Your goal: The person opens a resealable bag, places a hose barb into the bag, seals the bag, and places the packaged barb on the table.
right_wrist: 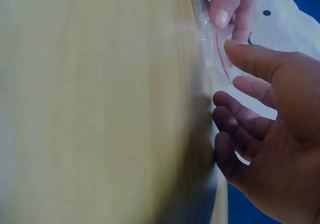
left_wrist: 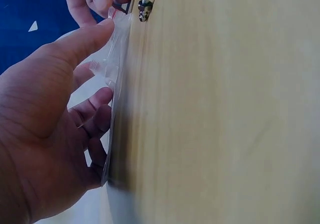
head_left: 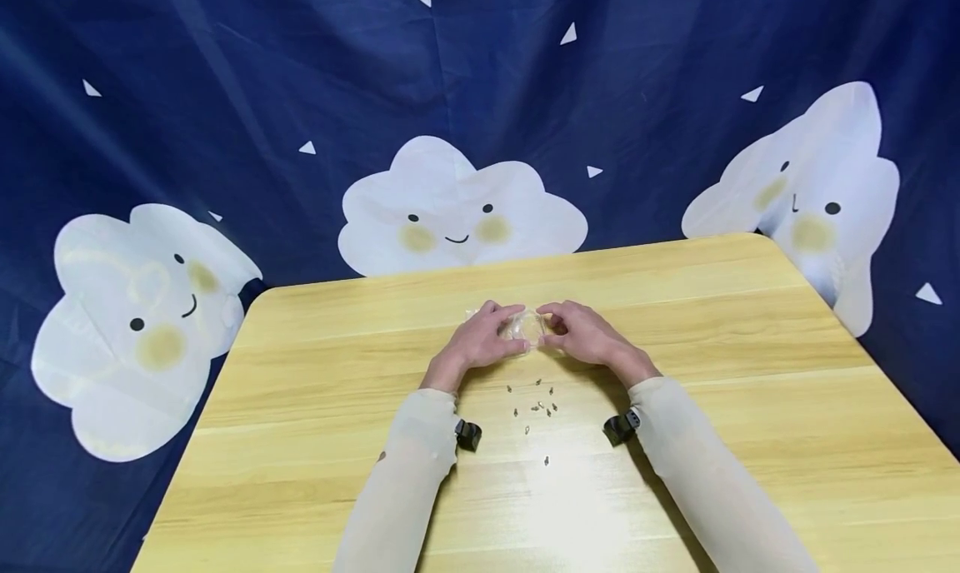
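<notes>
A clear plastic zip bag [head_left: 529,330] with a red strip along its mouth is between my two hands over the table. My left hand [head_left: 478,340] holds its left side, with the thumb on the near face and the other fingers curled behind. At the right edge, by the red strip, my right hand [head_left: 588,335] holds the bag between thumb and index finger; its other fingers are loosely bent. Several small metal pieces [head_left: 547,460] lie scattered between my forearms. One metal piece [left_wrist: 145,7], silvery at one end and darker below, shows near the bag in the left wrist view.
The light wooden table [head_left: 315,440] has rounded far corners. Behind it hangs a dark blue curtain [head_left: 480,65] printed with white clouds and triangles. A bright glare lies on the table's near middle. Another bit of clear plastic [head_left: 471,313] shows beside the left hand.
</notes>
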`<state>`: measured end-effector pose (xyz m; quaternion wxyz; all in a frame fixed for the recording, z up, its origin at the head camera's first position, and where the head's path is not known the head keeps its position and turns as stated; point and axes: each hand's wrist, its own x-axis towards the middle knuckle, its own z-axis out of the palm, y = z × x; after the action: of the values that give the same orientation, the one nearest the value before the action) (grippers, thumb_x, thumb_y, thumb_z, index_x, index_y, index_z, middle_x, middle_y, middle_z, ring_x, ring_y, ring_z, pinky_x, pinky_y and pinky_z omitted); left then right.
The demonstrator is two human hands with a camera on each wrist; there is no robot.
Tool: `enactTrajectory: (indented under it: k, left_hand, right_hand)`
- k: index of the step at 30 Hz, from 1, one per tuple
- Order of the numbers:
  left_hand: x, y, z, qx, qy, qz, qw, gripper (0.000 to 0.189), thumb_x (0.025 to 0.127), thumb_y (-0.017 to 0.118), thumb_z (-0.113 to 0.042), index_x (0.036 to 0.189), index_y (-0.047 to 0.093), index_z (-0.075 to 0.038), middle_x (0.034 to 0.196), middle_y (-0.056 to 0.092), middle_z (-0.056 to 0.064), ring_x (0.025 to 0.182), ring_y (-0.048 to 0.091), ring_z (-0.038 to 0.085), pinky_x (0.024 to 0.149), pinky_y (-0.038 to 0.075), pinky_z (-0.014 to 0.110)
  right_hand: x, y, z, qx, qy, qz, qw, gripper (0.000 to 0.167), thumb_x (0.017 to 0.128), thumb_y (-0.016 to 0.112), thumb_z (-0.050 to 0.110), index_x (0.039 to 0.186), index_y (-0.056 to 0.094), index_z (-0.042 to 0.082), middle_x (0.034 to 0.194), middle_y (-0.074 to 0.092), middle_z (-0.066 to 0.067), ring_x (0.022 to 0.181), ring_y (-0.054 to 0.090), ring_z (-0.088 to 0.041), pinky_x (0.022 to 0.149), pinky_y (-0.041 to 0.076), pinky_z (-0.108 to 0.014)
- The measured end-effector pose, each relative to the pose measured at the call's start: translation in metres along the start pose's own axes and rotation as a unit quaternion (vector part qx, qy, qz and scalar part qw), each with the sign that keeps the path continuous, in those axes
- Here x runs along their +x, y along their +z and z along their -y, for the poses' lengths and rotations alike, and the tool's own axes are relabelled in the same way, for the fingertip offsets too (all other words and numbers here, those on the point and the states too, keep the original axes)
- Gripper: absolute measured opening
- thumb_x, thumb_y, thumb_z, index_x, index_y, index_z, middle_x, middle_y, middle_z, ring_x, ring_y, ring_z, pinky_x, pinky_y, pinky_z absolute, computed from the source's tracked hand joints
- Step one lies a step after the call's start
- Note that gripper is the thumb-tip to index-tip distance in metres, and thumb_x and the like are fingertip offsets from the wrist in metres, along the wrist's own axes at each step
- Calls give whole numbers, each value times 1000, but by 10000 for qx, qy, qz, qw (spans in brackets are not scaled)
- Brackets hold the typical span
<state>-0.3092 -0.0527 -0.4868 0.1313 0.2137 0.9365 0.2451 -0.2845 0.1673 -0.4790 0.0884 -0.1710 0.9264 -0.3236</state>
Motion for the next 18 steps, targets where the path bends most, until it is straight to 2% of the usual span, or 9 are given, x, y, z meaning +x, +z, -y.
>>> enactTrajectory:
  k: [11, 18]
  left_hand:
    - [1, -3, 0, -261, -83, -28, 9996, 70, 84, 68, -52, 146, 41, -36, 120, 49, 1, 98, 54, 18, 86, 46, 36]
    - [-3, -1, -1, -361, -73, -59, 9993, 69, 84, 68, -51, 145, 42, -34, 119, 50, 2, 98, 54, 19, 86, 47, 37]
  right_hand:
    - [-39, -12, -2, -55, -91, -90, 9999, 51, 90, 67, 23, 137, 53, 12, 113, 62, -9, 105, 58, -24, 94, 47, -46]
    - [-56, -9, 2, 9, -136, -30, 9999, 47, 90, 66, 21, 135, 55, 12, 108, 63, -5, 102, 59, -20, 92, 48, -43]
